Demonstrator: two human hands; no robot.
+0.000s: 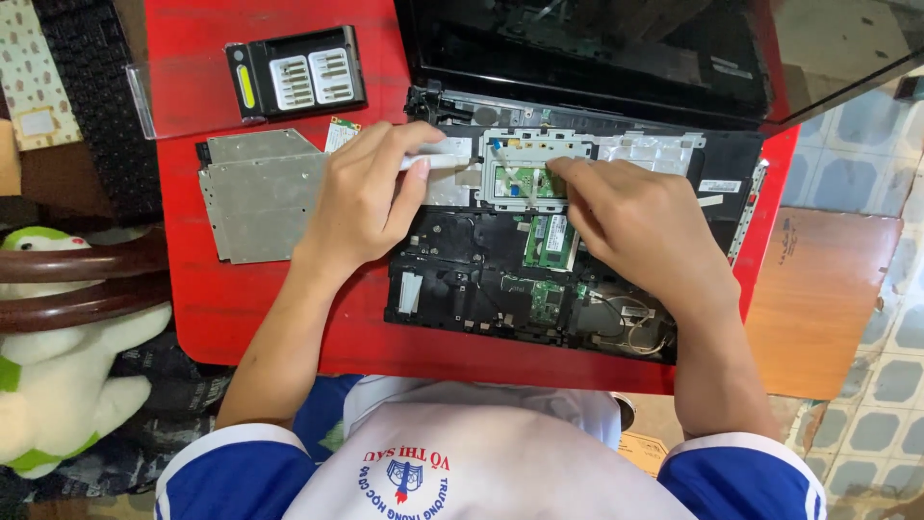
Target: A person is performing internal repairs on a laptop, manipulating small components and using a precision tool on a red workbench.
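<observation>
Left hand [361, 197] grip clamped on white tool [438, 162], long axis left-right | right hand [630, 226] fingertips together on green board [529, 181], just right of tool tip, opened laptop [481, 279].

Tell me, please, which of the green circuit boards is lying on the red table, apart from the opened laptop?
The small green card above the silver drive, beside the bit case. The other green boards sit inside the laptop.

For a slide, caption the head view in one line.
Two bare hands, left hand and right hand, work inside an opened laptop on a red table, beside a screwdriver bit case.
</observation>
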